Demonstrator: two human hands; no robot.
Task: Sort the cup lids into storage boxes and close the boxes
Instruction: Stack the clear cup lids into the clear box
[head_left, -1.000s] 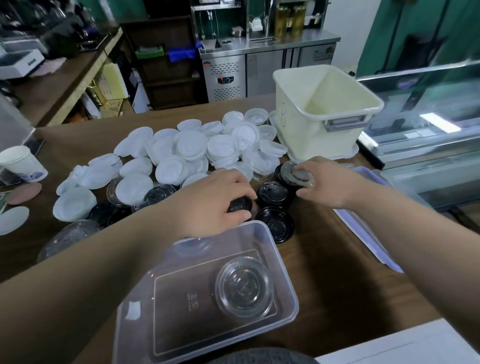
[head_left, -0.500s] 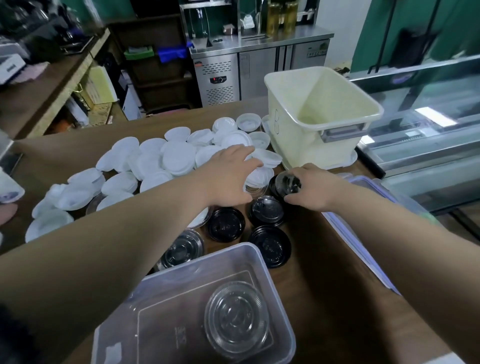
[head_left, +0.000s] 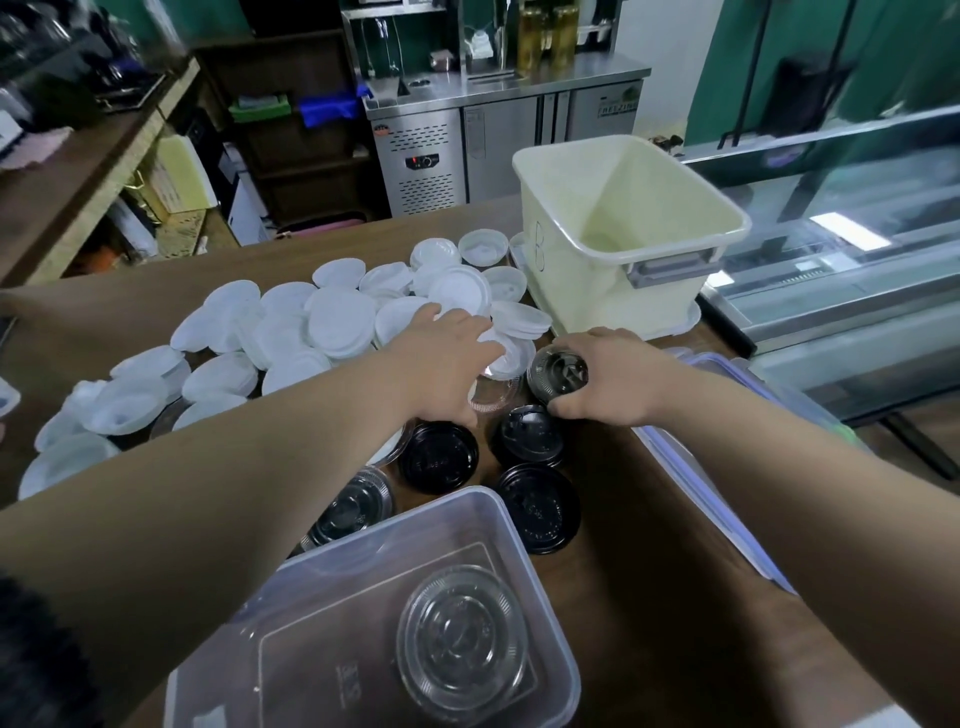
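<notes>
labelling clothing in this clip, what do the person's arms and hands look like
The left forearm and right forearm are bare. The left hand and right hand have no gloves, and no ring, watch or bracelet shows. A dark sleeve covers the left upper arm at the corner; no sleeve shows on the right.

I see white lids (head_left: 340, 322), shiny black lids (head_left: 439, 457) and clear lids (head_left: 462, 644) you can look right through. The box (head_left: 363, 551) is clear too. The tub (head_left: 597, 291) is pale yellow with a grey handle (head_left: 670, 267). The table (head_left: 649, 545) is dark brown.
</notes>
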